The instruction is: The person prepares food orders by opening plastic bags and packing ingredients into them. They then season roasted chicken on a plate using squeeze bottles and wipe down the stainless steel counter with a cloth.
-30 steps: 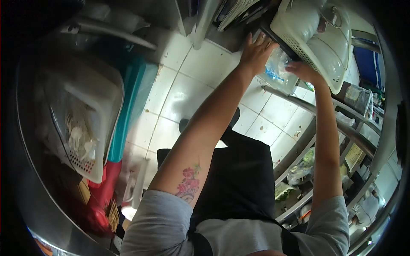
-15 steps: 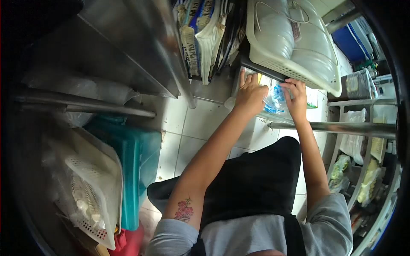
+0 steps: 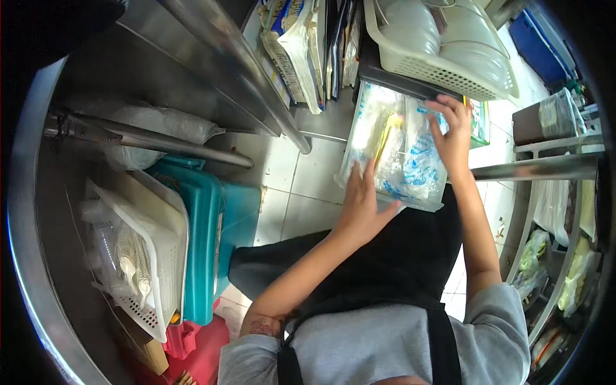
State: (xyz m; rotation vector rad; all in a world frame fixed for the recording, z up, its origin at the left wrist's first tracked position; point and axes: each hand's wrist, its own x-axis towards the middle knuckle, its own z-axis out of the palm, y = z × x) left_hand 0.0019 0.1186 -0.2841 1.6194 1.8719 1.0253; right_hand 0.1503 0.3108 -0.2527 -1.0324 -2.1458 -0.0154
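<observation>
A clear plastic bin point(image 3: 350, 154) extends out from under a dark lid or shelf edge point(image 3: 404, 77). Inside lie clear plastic bags with blue print point(image 3: 420, 160) and a yellow item point(image 3: 387, 138). My left hand point(image 3: 364, 208) rests at the bin's near left part, fingers apart, holding nothing that shows. My right hand point(image 3: 453, 131) is over the bin's right side near the dark edge, its fingers spread and bent. Above the dark edge sits a cream perforated basket point(image 3: 443, 67) of stacked clear plastic containers point(image 3: 471, 58).
Books or folders point(image 3: 298, 54) stand at the upper middle beside a metal leg point(image 3: 250, 77). A teal bin point(image 3: 199, 237) and a white basket with plastic cutlery point(image 3: 170, 256) are at left. A metal bar point(image 3: 539, 168) and shelves with bagged vegetables point(image 3: 531, 256) are at right.
The clear bin has come out towards the body, showing more of its contents. My left hand has moved down and back along it. The view has shifted.
</observation>
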